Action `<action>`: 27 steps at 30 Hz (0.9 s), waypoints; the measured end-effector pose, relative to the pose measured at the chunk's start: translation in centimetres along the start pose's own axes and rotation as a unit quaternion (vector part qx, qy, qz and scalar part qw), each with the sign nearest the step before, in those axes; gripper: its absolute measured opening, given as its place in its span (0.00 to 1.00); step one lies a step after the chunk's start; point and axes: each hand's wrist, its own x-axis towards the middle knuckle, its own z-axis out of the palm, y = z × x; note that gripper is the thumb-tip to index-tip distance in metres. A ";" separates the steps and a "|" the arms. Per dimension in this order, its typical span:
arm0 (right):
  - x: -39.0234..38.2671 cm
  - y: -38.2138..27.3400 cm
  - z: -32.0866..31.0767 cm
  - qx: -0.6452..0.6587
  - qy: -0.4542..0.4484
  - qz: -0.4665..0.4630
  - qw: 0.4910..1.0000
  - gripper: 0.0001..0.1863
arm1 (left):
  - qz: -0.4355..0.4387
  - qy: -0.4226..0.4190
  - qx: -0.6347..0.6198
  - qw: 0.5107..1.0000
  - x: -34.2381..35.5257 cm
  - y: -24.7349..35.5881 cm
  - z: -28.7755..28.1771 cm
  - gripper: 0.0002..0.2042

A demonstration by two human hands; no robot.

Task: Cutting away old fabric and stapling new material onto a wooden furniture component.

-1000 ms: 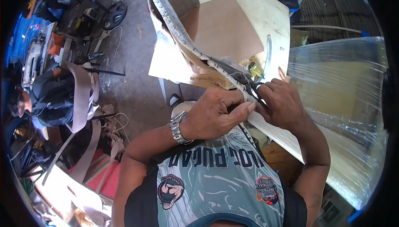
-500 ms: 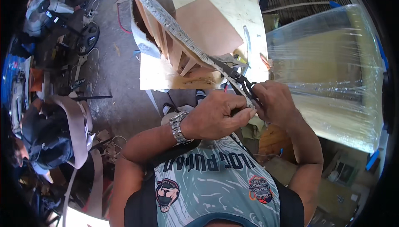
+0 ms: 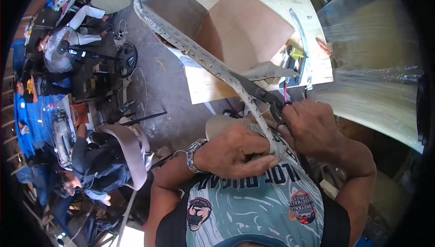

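Note:
A curved panel covered in grey ribbed fabric (image 3: 179, 16) stands in front of me, with a row of staples along its edge. A narrow strip of fabric (image 3: 254, 106) runs from that edge down to my left hand (image 3: 238, 151), whose fingers pinch its end near my chest. My right hand (image 3: 312, 124) is closed round the handles of dark scissors (image 3: 263, 94). Their blades lie at the fabric, between the strip and a loose fabric flap (image 3: 272, 71). Part of the handles is hidden behind my fingers.
Under the panel is a light plywood board (image 3: 208, 91), bearing a yellow-green tool (image 3: 295, 53) and a long thin strip (image 3: 298, 29). To the right stands a plastic-wrapped panel (image 3: 371, 70). At left are a fan (image 3: 61, 50), a black wheel (image 3: 128, 60) and other people (image 3: 106, 165).
The view has shifted, showing more of the left side. My left hand has drawn the strip toward my chest, and more of the scissors and the loose flap shows. Both hands keep their grip.

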 end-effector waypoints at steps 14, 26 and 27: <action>2.1 -7.6 2.1 -0.065 0.046 0.173 0.982 0.15 | 0.171 -0.131 -0.058 0.975 -1.3 -1.3 -4.5 0.14; 5.1 -11.1 2.8 -0.142 0.068 0.224 0.962 0.15 | 0.131 -0.202 -0.101 0.965 -4.8 -0.2 -7.1 0.15; 5.3 -10.9 2.7 -0.115 0.063 0.227 0.965 0.15 | 0.137 -0.197 -0.110 0.965 -4.9 -0.2 -7.1 0.16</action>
